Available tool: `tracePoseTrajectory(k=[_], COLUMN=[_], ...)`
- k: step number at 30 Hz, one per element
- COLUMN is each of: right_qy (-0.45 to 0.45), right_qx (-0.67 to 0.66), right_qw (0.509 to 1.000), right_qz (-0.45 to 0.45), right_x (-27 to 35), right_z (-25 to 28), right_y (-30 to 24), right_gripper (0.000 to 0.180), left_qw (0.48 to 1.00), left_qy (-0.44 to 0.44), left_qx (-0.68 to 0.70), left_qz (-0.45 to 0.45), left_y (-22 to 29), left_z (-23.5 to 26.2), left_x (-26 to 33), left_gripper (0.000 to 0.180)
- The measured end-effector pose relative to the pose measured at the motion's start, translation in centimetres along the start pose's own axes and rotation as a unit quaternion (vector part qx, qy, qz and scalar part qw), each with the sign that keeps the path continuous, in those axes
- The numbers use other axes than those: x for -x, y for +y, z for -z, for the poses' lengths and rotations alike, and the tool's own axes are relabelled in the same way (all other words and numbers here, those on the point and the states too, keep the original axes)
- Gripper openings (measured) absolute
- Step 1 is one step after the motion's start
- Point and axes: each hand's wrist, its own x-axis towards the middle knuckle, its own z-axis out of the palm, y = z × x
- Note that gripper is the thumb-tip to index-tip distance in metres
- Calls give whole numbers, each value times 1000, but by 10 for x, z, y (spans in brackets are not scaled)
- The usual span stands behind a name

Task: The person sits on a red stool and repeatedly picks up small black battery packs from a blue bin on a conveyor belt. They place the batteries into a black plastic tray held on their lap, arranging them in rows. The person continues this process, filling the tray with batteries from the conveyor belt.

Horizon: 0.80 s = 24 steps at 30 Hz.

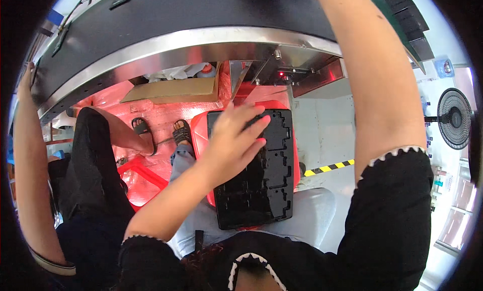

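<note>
My left hand (235, 140) reaches over the upper part of a black plastic tray (279, 183) with stepped, cut-out recesses along its right side. Its fingers are stretched out and apart, slightly blurred, and I see nothing held in them. Whether the fingertips touch the tray I cannot tell. Under the tray lies a red plastic surface (201, 135), like a stool or bin top, between my knees. My right arm stretches up across the black conveyor belt (216, 9), and its hand is beyond the upper edge of the picture.
A metal rail (166, 44) edges the belt, with a bracket and sensor box (289, 72) below it. An open cardboard box (176, 90) stands underneath. At the left, a co-worker's arm (35, 165) reaches to the belt. A black fan (454, 118) stands at the right.
</note>
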Motion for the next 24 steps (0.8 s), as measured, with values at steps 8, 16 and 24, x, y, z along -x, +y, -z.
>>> tracePoseTrajectory(k=[8,16,24], right_qy=[265,-99,128], right_qx=[-276,-294,-141], right_qw=[921,950,980], right_qz=[71,42,-58], right_x=[115,232,269], right_z=[4,-136,-266], right_y=[-31,-37,7], right_gripper=[28,28,30], left_qw=[922,928,948], left_qy=[226,-183,-70], left_qx=[-313,-155,-215], left_qz=[42,285,222], left_y=[-60,-108,-40], left_z=[187,212,164], left_x=[-142,-223,-213], left_gripper=[79,88,91])
